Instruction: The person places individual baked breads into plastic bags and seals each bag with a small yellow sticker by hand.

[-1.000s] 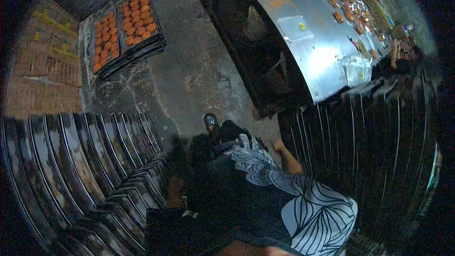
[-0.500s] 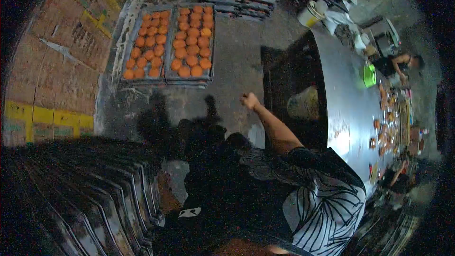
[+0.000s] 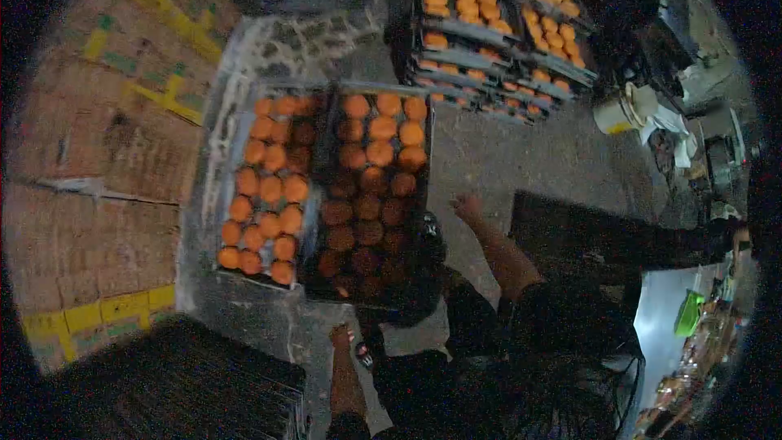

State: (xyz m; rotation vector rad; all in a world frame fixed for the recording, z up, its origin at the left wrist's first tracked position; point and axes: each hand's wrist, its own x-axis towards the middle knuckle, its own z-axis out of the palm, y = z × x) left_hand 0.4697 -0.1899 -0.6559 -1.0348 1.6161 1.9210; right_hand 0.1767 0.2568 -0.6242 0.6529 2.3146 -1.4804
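Orange rounds (image 3: 380, 128) on two trays (image 3: 263, 207).
My left hand (image 3: 340, 334) and right hand (image 3: 466, 205) hang near; I cannot tell their grip.

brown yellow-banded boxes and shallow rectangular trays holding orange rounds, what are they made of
Brown yellow-banded boxes: probably cardboard, matte, judging by flat panels and seams. Shallow rectangular trays: likely dull metal, going by thin grey rims; blur leaves that open.

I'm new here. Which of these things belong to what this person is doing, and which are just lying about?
Probably part of the job, being nearest the left hand and right hand:
the two front trays
round orange-brown pieces on them

Probably just lying about:
cardboard along the side
pale bucket
green container
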